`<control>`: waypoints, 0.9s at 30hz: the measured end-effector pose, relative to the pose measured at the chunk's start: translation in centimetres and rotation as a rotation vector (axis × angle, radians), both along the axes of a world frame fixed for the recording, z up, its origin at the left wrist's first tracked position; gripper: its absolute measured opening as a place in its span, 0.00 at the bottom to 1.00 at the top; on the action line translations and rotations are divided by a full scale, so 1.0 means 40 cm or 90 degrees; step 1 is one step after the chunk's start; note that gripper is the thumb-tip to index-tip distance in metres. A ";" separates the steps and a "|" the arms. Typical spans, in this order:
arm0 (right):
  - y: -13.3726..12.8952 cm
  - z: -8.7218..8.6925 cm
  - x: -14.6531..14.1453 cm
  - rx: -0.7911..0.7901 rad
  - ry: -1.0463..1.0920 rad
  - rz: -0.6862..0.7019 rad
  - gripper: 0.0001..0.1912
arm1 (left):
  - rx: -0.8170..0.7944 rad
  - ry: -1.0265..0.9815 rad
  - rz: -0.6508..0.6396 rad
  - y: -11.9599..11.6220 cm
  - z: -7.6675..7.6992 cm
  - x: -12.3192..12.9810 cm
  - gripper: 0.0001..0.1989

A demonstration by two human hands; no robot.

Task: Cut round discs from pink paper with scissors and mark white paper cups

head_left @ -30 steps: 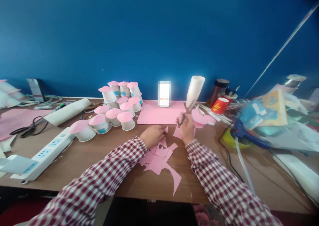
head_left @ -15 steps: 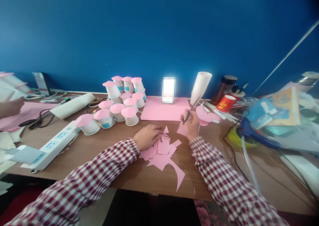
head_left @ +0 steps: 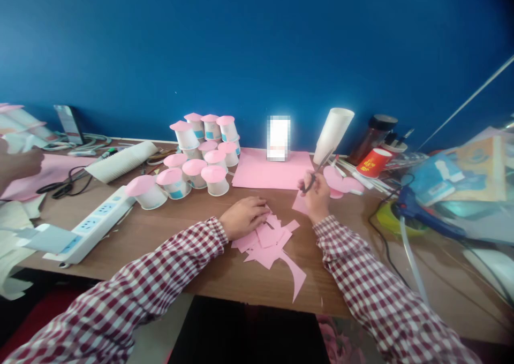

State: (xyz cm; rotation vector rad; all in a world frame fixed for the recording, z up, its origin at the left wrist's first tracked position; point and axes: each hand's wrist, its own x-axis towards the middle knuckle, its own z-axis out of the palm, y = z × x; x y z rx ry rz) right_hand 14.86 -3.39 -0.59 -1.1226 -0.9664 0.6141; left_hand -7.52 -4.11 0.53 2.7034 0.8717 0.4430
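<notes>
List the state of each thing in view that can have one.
Left hand, palm down at paper scraps
Right hand, gripping scissors
Scissors, held; blade opening unclear
Paper scraps, loose overlapping heap
Screen, lit
Power strip, adapter plugged in
White cups, inverted, pink-topped
Dark jar, lid on

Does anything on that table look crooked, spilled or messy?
The red cup on the right looks tilted, and the white cup stack near it leans, though lens distortion may exaggerate that. Jagged pink scraps lie heaped by the left hand. I see no spill.
</notes>
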 end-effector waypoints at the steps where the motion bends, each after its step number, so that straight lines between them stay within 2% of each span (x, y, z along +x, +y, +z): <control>1: 0.002 0.002 0.003 0.006 0.002 -0.007 0.19 | -0.003 -0.004 -0.014 -0.014 0.002 -0.006 0.17; 4: 0.009 0.015 0.022 0.031 0.015 -0.069 0.19 | -0.003 -0.030 -0.011 -0.043 0.015 -0.024 0.15; 7: 0.018 0.031 0.056 0.051 0.042 -0.144 0.18 | 0.019 -0.052 0.039 -0.037 0.027 -0.001 0.15; 11: 0.024 0.039 0.095 0.058 0.047 -0.222 0.17 | -0.002 0.019 0.118 0.004 0.040 0.122 0.14; 15: 0.022 0.032 0.109 0.045 0.026 -0.243 0.17 | 0.008 0.125 0.207 0.022 0.037 0.258 0.22; 19: 0.025 0.022 0.117 0.032 0.020 -0.247 0.18 | 0.044 0.110 0.205 -0.007 0.013 0.308 0.24; 23: 0.032 0.016 0.125 0.027 0.024 -0.253 0.19 | 0.048 0.081 0.155 -0.026 -0.002 0.299 0.18; 27: 0.037 0.013 0.125 0.018 0.035 -0.264 0.19 | -0.003 0.056 0.127 -0.011 0.003 0.302 0.15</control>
